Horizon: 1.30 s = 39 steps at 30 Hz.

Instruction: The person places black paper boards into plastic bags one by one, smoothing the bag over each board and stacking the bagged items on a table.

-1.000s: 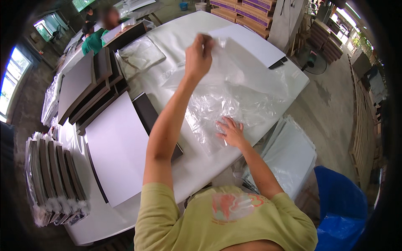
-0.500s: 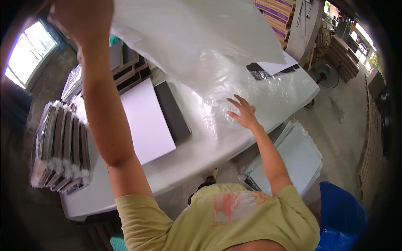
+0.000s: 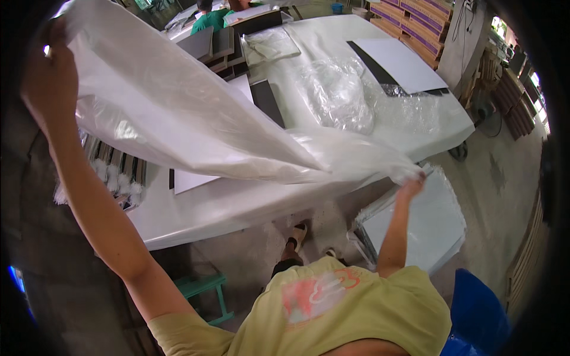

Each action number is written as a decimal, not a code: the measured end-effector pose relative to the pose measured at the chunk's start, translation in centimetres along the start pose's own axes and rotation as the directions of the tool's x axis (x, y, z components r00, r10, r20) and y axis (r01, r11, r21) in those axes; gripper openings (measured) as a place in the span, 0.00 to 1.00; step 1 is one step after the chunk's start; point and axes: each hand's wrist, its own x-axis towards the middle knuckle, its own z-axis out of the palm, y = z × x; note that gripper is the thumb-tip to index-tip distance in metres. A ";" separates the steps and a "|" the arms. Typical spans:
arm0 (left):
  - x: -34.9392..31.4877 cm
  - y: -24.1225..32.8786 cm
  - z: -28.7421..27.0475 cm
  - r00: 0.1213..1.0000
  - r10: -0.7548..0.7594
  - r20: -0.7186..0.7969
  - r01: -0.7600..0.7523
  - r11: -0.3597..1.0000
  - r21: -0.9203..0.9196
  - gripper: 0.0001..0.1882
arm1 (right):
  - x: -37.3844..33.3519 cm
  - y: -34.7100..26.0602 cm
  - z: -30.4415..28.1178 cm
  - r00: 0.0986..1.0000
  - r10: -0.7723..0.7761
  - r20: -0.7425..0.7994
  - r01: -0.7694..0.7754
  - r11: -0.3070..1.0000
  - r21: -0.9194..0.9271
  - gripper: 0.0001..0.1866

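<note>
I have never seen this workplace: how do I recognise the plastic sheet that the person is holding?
Find the big white table. Across its near side, the plastic sheet spans from the person's left hand, at upper left, to the right hand. Unlike the crumpled clear plastic lying on the table, it is milky and held up.

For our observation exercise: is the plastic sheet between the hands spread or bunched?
Partly spread: the plastic sheet opens wide near the left hand and narrows into a bunch at the right hand.
</note>
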 end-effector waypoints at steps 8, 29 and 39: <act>-2.7 10.5 16.8 0.938 0.005 0.347 0.105 0.949 -0.299 0.13 | 0.2 -13.3 -33.1 0.764 -0.225 -0.605 0.175 0.974 -0.143 0.13; -26.5 42.5 17.3 0.804 0.465 0.371 0.290 0.239 -0.927 0.07 | -22.5 -17.3 -1.4 0.834 0.210 0.511 0.358 0.499 -0.789 0.09; -33.2 28.4 0.5 0.388 0.788 0.479 0.921 -0.357 -0.159 0.40 | -17.9 -13.1 5.3 0.622 0.396 0.675 0.241 0.723 -0.647 0.10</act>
